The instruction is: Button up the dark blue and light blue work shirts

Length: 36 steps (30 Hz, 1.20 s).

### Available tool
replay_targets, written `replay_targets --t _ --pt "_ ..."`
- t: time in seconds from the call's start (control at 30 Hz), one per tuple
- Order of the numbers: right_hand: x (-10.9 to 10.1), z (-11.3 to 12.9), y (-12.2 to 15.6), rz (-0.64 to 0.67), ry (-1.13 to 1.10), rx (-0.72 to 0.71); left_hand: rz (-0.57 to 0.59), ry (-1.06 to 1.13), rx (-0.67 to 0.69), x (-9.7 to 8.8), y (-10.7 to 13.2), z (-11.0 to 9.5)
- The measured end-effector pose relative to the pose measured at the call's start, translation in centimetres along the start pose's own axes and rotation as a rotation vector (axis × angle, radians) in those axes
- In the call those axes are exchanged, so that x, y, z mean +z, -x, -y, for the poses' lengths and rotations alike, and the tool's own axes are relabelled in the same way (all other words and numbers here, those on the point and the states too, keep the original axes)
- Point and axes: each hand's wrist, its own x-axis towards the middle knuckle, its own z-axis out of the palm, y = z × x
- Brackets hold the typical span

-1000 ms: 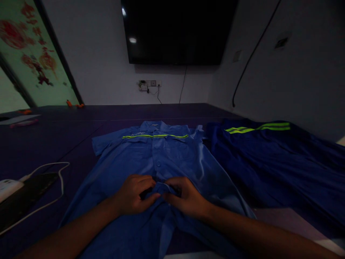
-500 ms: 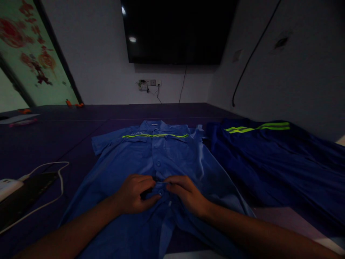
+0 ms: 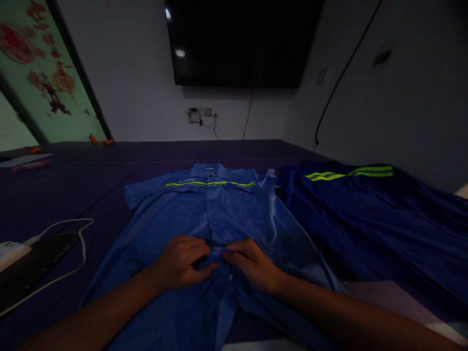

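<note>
A blue short-sleeved work shirt point(image 3: 175, 214) lies face up in front of me, collar at the far end, a yellow-green stripe across its chest. At its front placket, below a visible button point(image 3: 215, 222), both hands grip the cloth. My left hand point(image 3: 188, 261) is closed on the left side, its thumb lying along the bunched fabric. My right hand point(image 3: 252, 263) pinches the right side between thumb and fingers, close to the left fingertips. Whatever lies under the fingertips is hidden. Below the hands the front edges spread apart.
Dark blue garment point(image 3: 365, 219) with yellow-green stripes lies to the right. At left are a white charger point(image 3: 12, 253) with its cable point(image 3: 83, 243) and a dark flat object point(image 3: 47, 263). A television point(image 3: 244, 44) hangs on the wall ahead, above sockets point(image 3: 203, 113).
Both hands stay at the same spot on the placket. My left thumb has shifted slightly, and the button seen between the hands earlier is now covered.
</note>
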Motion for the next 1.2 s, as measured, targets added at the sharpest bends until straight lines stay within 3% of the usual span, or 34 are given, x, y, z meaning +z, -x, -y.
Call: replay_targets --t 0.3,0.73,1.2 --pt "-0.02 0.12 0.14 0.075 -0.023 -0.040 -0.021 0.019 -0.016 0.01 -0.03 0.07" --pt "0.18 -0.20 0.17 0.036 0.003 -0.077 0.030 0.077 -0.010 0.13 -0.08 0.02" --pt "0.38 0.03 0.23 -0.008 -0.005 -0.007 0.057 0.202 -0.093 0.11 -0.21 -0.24"
